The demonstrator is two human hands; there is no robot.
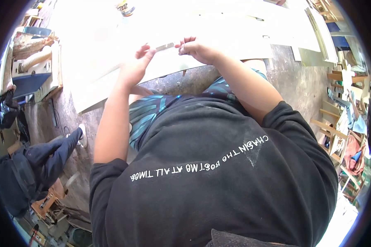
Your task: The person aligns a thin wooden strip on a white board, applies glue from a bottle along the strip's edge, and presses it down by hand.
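Note:
My left hand (137,68) is raised over a bright white board (99,84), its thumb and curled fingers apart. Facing it, my right hand (197,50) is closed in a pinch, with a small dark spot at its fingertips that I cannot make out. A thin grey-brown strip (165,46) runs between the two hands, close to my left thumb and the right fingertips. Glare hides whether it lies on the board or hangs between the hands.
A labelled container (125,8) stands at the board's far side. A small dark item (257,18) lies to the right. Another person's legs (55,150) are at left, near a machine with a ribbed hose (36,59). Wood pieces and cloths (352,156) crowd the right.

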